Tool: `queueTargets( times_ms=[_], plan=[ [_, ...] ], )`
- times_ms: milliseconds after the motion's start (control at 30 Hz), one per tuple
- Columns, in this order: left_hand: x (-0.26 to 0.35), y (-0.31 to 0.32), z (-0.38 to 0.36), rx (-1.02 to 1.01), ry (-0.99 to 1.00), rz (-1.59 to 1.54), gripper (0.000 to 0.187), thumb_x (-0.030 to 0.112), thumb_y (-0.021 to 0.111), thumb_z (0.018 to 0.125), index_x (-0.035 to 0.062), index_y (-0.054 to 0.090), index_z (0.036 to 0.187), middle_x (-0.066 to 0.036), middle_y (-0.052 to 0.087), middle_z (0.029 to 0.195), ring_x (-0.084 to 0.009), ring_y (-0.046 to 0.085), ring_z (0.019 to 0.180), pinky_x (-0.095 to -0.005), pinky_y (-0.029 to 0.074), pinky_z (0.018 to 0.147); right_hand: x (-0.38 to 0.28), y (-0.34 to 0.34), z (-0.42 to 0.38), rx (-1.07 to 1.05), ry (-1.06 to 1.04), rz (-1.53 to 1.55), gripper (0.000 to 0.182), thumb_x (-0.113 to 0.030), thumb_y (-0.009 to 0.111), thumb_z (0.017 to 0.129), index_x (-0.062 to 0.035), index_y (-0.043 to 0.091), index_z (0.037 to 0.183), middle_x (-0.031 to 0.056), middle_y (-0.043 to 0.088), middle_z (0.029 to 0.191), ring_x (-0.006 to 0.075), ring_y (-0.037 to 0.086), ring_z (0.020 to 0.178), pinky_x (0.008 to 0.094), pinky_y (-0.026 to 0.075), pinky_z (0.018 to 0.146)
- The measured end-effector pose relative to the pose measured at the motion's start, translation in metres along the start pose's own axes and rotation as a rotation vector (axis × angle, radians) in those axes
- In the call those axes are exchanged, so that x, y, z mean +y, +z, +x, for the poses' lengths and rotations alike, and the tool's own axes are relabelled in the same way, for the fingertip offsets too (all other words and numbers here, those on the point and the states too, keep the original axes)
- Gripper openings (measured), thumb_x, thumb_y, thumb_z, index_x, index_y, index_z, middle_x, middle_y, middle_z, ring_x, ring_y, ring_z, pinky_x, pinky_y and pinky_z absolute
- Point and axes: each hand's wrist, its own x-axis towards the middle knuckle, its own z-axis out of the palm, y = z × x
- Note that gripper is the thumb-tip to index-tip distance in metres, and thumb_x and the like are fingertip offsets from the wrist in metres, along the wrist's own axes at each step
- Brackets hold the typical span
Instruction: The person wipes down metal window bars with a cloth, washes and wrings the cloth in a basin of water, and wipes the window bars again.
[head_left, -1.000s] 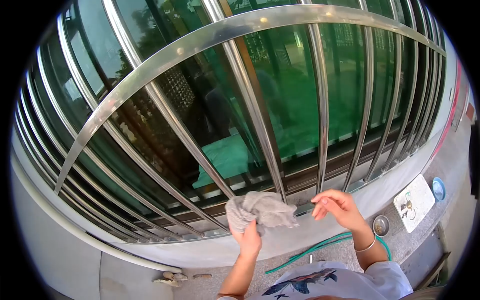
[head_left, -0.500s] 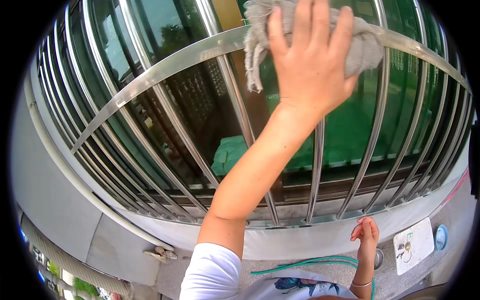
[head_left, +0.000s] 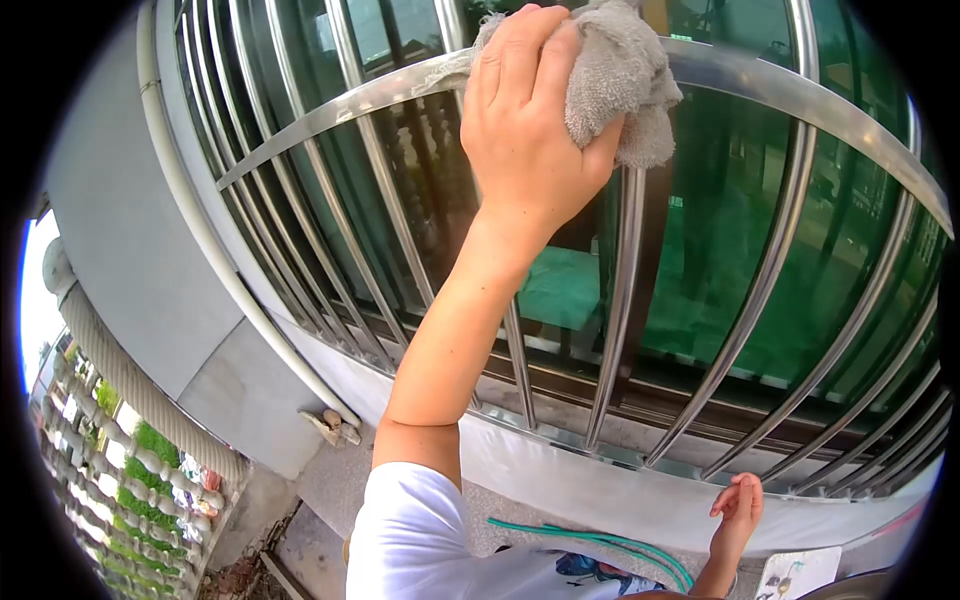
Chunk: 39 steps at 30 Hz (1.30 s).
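Observation:
My left hand [head_left: 525, 110] is closed on a grey-beige cloth [head_left: 622, 85] and presses it against the flat horizontal metal band [head_left: 745, 75] of a window grille. The back of the hand faces me, the thumb lies on the right, and part of the cloth bunches out beyond it. Upright shiny bars [head_left: 765, 270] run below the band, with green-tinted window glass [head_left: 700, 300] behind them. Low at the right, my right hand [head_left: 738, 500] hangs in front of the pale wall under the grille. Its fingers are curled together and no object shows in them.
A green hose [head_left: 610, 542] lies on the floor below. A white board [head_left: 800, 572] with small items is at the lower right. A pale pipe [head_left: 205, 245] runs down the wall on the left, beside a balustrade [head_left: 150, 455]. Small objects [head_left: 335, 427] lie by the wall corner.
The view has turned left, showing more of the balustrade. My left hand has slid the cloth leftward along the band, and the cloth is now more bunched. The right hand stays low.

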Motion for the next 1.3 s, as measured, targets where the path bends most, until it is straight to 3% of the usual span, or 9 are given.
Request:
queueTargets(
  times_ms=[433, 500, 533, 767, 833, 1000, 1067, 1100, 1300],
  plan=[
    [-0.199, -0.08, -0.051, 0.105, 0.099, -0.032, 0.05, 0.008, 0.067, 0.066, 0.0025, 0.055, 0.113, -0.015, 0.054, 0.118, -0.0352, 0.051, 0.112, -0.0406, 0.042, 0.094, 0.036, 0.18, -0.041, -0.049, -0.241, -0.025, 0.023, -0.025, 0.043, 0.099, -0.0052, 0.05, 0.091, 0.0019, 0.044, 0.054, 0.008, 0.04, 0.04, 0.0186, 0.031, 0.036],
    [-0.256, -0.097, -0.079, 0.065, 0.036, 0.013, 0.05, 0.018, 0.069, 0.072, 0.0036, 0.054, 0.117, -0.014, 0.053, 0.123, -0.0346, 0.047, 0.115, -0.045, 0.035, 0.099, 0.055, 0.214, -0.057, -0.012, -0.228, -0.027, 0.024, -0.026, 0.043, 0.1, -0.0055, 0.051, 0.092, 0.001, 0.043, 0.053, 0.0071, 0.04, 0.041, 0.0185, 0.03, 0.037],
    [-0.288, -0.111, -0.088, 0.113, 0.042, 0.134, 0.053, 0.008, 0.072, 0.061, 0.0017, 0.054, 0.11, -0.011, 0.053, 0.121, -0.0341, 0.049, 0.114, -0.0403, 0.042, 0.095, 0.06, 0.232, -0.065, -0.006, -0.217, -0.041, 0.024, -0.028, 0.043, 0.1, -0.0058, 0.051, 0.093, 0.0, 0.042, 0.052, 0.0061, 0.039, 0.042, 0.0183, 0.03, 0.038],
    [-0.439, -0.196, -0.146, 0.136, -0.375, 0.478, 0.039, 0.025, 0.063, 0.085, 0.0001, 0.059, 0.115, -0.015, 0.041, 0.125, -0.0312, 0.038, 0.117, -0.0424, 0.03, 0.101, 0.073, 0.295, -0.109, 0.026, -0.194, -0.112, 0.024, -0.026, 0.043, 0.1, -0.0053, 0.051, 0.091, 0.0001, 0.042, 0.051, 0.0071, 0.041, 0.04, 0.0194, 0.03, 0.036],
    [-0.438, -0.198, -0.149, 0.17, -0.526, 0.282, 0.041, 0.028, 0.061, 0.087, -0.0021, 0.059, 0.116, -0.015, 0.039, 0.122, -0.03, 0.035, 0.114, -0.0423, 0.029, 0.1, 0.072, 0.301, -0.114, 0.017, -0.194, -0.128, 0.024, -0.025, 0.042, 0.1, -0.0048, 0.051, 0.09, 0.0013, 0.044, 0.05, 0.0082, 0.042, 0.039, 0.0199, 0.03, 0.036],
    [-0.369, -0.159, -0.137, 0.109, -0.258, 0.022, 0.05, 0.02, 0.067, 0.081, -0.0056, 0.051, 0.121, -0.016, 0.041, 0.131, -0.0369, 0.035, 0.122, -0.0452, 0.028, 0.103, 0.071, 0.326, -0.13, 0.016, -0.199, -0.067, 0.025, -0.025, 0.043, 0.1, -0.0041, 0.051, 0.089, 0.002, 0.045, 0.053, 0.0085, 0.042, 0.039, 0.0204, 0.032, 0.036],
    [-0.326, -0.138, -0.121, 0.082, -0.109, 0.029, 0.064, 0.019, 0.073, 0.068, 0.0029, 0.051, 0.126, -0.016, 0.041, 0.133, -0.0397, 0.034, 0.126, -0.0509, 0.027, 0.104, 0.069, 0.324, -0.135, -0.067, -0.19, -0.061, 0.025, -0.025, 0.043, 0.1, -0.0034, 0.051, 0.09, 0.0026, 0.046, 0.054, 0.0089, 0.042, 0.039, 0.0206, 0.032, 0.036],
    [-0.293, -0.132, -0.108, 0.06, -0.103, -0.047, 0.053, 0.016, 0.069, 0.074, 0.0, 0.053, 0.121, -0.016, 0.047, 0.128, -0.0373, 0.04, 0.121, -0.0477, 0.032, 0.1, 0.067, 0.323, -0.137, -0.083, -0.184, -0.051, 0.024, -0.024, 0.043, 0.1, -0.0033, 0.051, 0.091, 0.0027, 0.046, 0.055, 0.0091, 0.042, 0.039, 0.0207, 0.033, 0.037],
    [-0.226, -0.107, -0.069, -0.036, -0.067, -0.373, 0.056, 0.025, 0.076, 0.061, 0.0074, 0.058, 0.11, -0.013, 0.048, 0.117, -0.0358, 0.041, 0.123, -0.0475, 0.037, 0.096, 0.05, 0.331, -0.156, -0.03, -0.212, -0.071, 0.024, -0.026, 0.043, 0.1, -0.0047, 0.052, 0.093, 0.0008, 0.044, 0.052, 0.0067, 0.039, 0.041, 0.0187, 0.03, 0.037]
  ],
)
